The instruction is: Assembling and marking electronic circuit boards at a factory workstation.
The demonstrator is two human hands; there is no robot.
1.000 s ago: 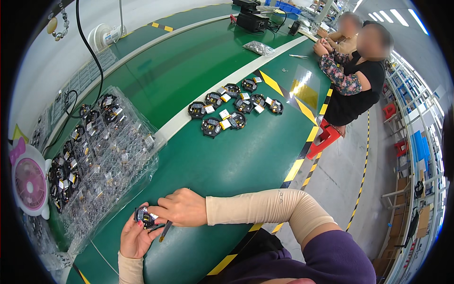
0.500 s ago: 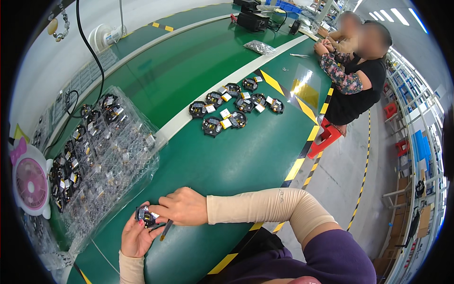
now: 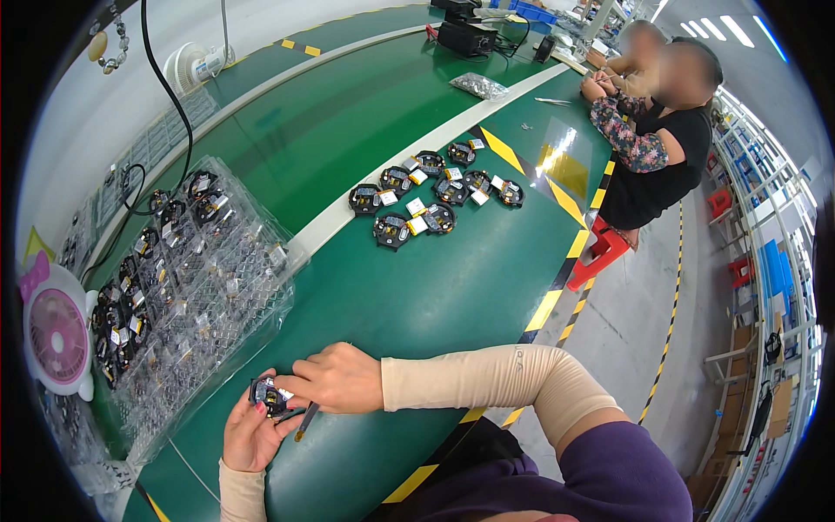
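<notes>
My left hand (image 3: 250, 439) is closed around a small round black electronic module (image 3: 268, 393), with its circuit parts facing up. A small silver-white piece (image 3: 284, 395) shows at the module's right side, by my right fingertips. My right hand (image 3: 337, 379) is closed on a slim dark tool (image 3: 306, 421) whose brownish end sticks out below the palm. Its working end is hidden, so I cannot tell its exact kind. Farther up the green table lies a group of similar black modules (image 3: 390, 230), several with a white battery-like block (image 3: 417, 224) beside them.
Clear plastic trays (image 3: 222, 291) holding more modules stand at the left, near a pink and white fan (image 3: 57, 337). A bag of small parts (image 3: 478, 86) and a black box (image 3: 466, 39) lie farther back. Two people work at the far right, one on a red stool (image 3: 600, 252).
Both hands stay almost where they were, still at the module. The view has shifted very slightly.
</notes>
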